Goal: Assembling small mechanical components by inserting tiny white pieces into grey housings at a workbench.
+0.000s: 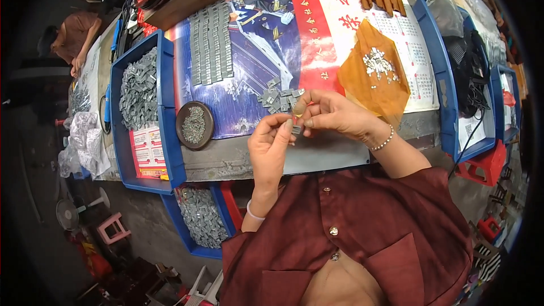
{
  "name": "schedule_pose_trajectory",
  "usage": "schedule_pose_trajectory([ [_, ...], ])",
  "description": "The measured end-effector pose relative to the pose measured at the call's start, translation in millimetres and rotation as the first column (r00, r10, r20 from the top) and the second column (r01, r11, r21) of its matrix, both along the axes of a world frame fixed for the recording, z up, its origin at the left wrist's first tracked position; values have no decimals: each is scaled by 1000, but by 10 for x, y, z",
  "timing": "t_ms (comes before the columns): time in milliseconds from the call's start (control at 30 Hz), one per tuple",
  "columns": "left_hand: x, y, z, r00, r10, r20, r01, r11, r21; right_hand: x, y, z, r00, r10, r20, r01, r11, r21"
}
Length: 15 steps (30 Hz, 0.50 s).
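Note:
My left hand (271, 146) and my right hand (330, 114) meet above the table's front edge, pinching one small grey metal part (296, 129) between their fingertips. My right hand's thumb and forefinger also pinch a tiny yellowish piece (298, 107). Just beyond the hands lies a loose heap of grey metal parts (279, 97) on a printed poster (249, 73) that covers the table. Finished-looking grey parts (211, 44) lie in neat rows farther back on the poster.
A round dark dish of tiny metal bits (194, 124) sits left of the hands. A blue tray of grey parts (139, 96) stands at left, another (199, 215) below the table. An orange sheet with small silver pieces (375, 73) lies right. Another person (72, 34) works at far left.

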<state>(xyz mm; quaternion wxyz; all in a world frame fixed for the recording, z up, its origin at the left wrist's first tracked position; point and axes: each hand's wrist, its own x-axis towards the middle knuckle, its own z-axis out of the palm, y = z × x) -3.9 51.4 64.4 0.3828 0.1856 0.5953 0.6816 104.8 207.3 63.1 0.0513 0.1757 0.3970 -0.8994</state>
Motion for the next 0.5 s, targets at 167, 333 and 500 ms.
schedule_pose_trajectory([
  [167, 86, 106, 25, 1000, 23, -13, -23, 1000, -19, 84, -99, -125, 987, -93, -133, 121, 967, 225],
  [333, 176, 179, 39, 996, -42, -74, 34, 994, -104, 164, -101, -131, 976, -182, -116, 199, 968, 155],
  [500, 256, 261, 105, 988, -145, -47, 135, 976, -171, 308, -59, -129, 968, -228, -104, 243, 956, 166],
])
